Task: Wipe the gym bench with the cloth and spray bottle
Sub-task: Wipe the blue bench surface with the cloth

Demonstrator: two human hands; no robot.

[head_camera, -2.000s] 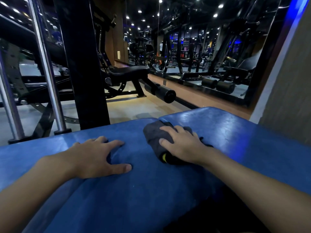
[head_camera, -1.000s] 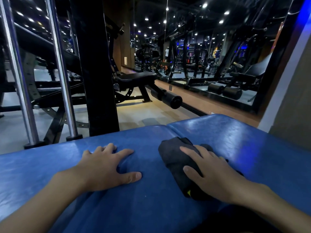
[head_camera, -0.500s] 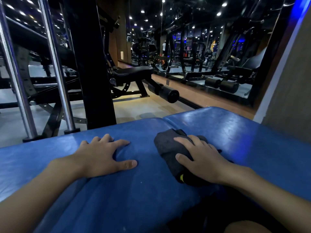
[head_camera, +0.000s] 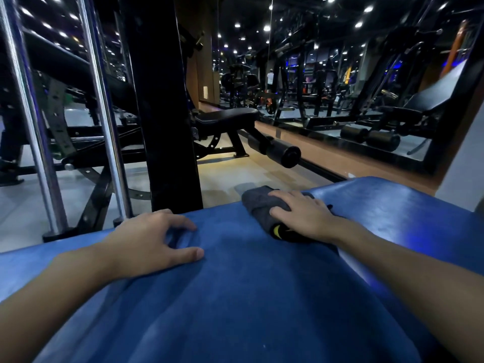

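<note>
On the blue padded surface (head_camera: 248, 297), the right hand (head_camera: 305, 218) presses a folded dark grey cloth (head_camera: 259, 205) at the far edge — fingers straight. The left hand (head_camera: 149, 239) rests alongside, fingers spread.

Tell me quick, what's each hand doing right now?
Left hand: open, fingertips resting on the bench, holding nothing.
Right hand: open, pressing flat on the cloth.

We have pushed the dark grey cloth (head_camera: 259, 203) forward under our right hand (head_camera: 303, 218), from well inside the blue bench pad (head_camera: 248, 297) to its far edge, where the cloth's front end now pokes past the rim. Our left hand (head_camera: 146, 242) has gone from flat and spread to arched, its fingertips on the vinyl.
</note>
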